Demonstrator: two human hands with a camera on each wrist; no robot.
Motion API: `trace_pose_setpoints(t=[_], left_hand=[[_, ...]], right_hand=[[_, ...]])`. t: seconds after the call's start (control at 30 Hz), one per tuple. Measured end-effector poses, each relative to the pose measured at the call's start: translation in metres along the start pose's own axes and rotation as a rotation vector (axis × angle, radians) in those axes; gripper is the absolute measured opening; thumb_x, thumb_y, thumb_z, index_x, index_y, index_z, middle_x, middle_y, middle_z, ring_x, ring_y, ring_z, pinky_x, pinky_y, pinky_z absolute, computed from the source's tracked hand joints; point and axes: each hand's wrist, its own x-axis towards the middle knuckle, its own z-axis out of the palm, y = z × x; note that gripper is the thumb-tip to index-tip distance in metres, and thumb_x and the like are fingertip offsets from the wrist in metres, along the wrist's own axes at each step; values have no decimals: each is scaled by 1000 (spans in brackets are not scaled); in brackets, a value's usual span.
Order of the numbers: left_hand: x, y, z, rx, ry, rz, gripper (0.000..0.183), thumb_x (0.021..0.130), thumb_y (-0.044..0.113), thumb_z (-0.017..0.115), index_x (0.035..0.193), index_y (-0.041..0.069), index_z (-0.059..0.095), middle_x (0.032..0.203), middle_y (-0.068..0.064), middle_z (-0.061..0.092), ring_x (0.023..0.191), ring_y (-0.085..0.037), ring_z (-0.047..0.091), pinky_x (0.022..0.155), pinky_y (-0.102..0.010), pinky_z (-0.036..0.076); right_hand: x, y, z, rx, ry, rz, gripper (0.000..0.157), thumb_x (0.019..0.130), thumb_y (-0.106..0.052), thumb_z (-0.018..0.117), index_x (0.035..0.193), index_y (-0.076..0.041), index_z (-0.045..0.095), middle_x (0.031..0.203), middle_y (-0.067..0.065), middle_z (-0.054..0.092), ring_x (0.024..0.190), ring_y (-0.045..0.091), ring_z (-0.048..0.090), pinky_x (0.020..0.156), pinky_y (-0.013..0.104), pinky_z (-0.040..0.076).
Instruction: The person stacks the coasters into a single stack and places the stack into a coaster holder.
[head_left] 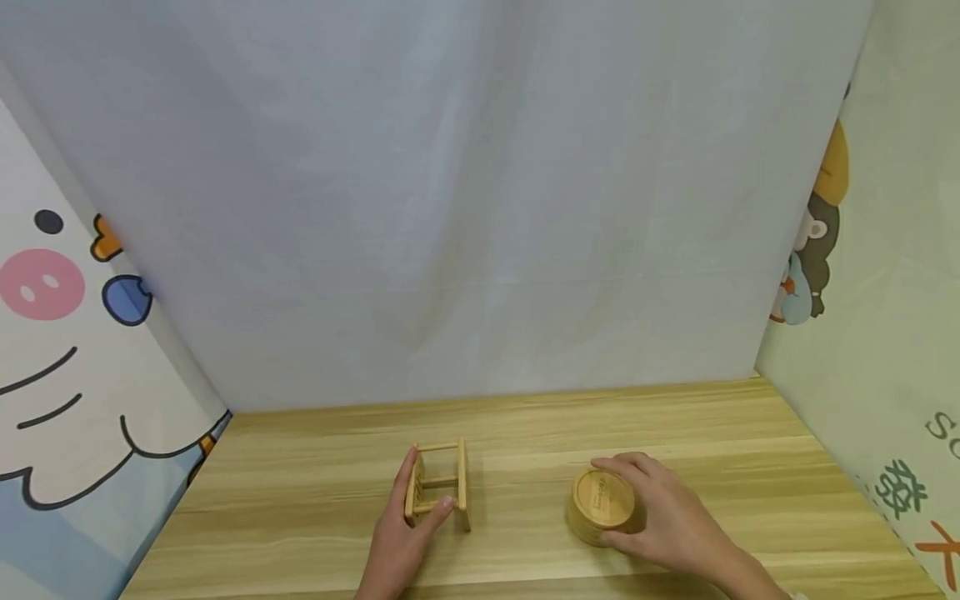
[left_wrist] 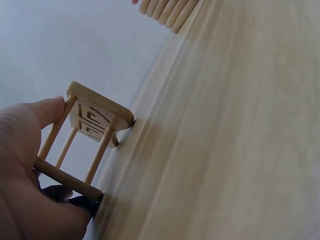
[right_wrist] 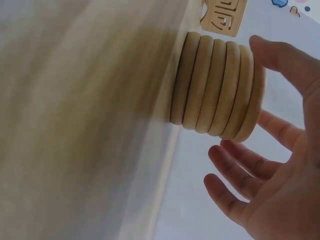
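Observation:
My left hand grips a small wooden coaster holder with thumb and fingers on opposite sides. Two flat panels joined by round rods make up the holder, and one panel shows cut-out line patterns in the left wrist view. To its right on the table stands a stack of several round wooden coasters, faintly marked on top. My right hand holds the stack near its upper edge between thumb and index finger. In the right wrist view, the other fingers spread loosely beside the coasters.
Both things rest on a light wood-grain table. A plain pale cloth hangs along the back edge. Printed cartoon cloths stand at the left and right sides.

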Motion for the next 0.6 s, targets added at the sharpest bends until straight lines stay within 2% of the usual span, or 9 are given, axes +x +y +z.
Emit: trace_pose_setpoints(t=[0.27,0.5,0.6], left_hand=[[1,3,-1,5,-5,-17,96,102,54,79,179,34,24,178,-24,32,155,-59,39,116,-79,41],[0,3,-1,3,-9,-23,96,103,54,79,179,34,24,179,-24,31,156,-59,38,116,-79,40],[1,2,-1,-1,-11,-27,96,103,54,78,179,35,24,179,-24,31,157,-58,37,116,-79,40]], right_hand=[[-6,6,0,8,58,-82,90,64,-29,111,143,-22,67,134,-11,69,118,21,70,95,51,62],[-9,12,1,71,43,-96,86,67,-27,110,141,-26,66,137,-11,69,122,19,69,98,49,62],[-11,15,2,117,24,-92,84,67,-26,110,139,-27,66,138,-10,69,124,17,67,102,45,60]])
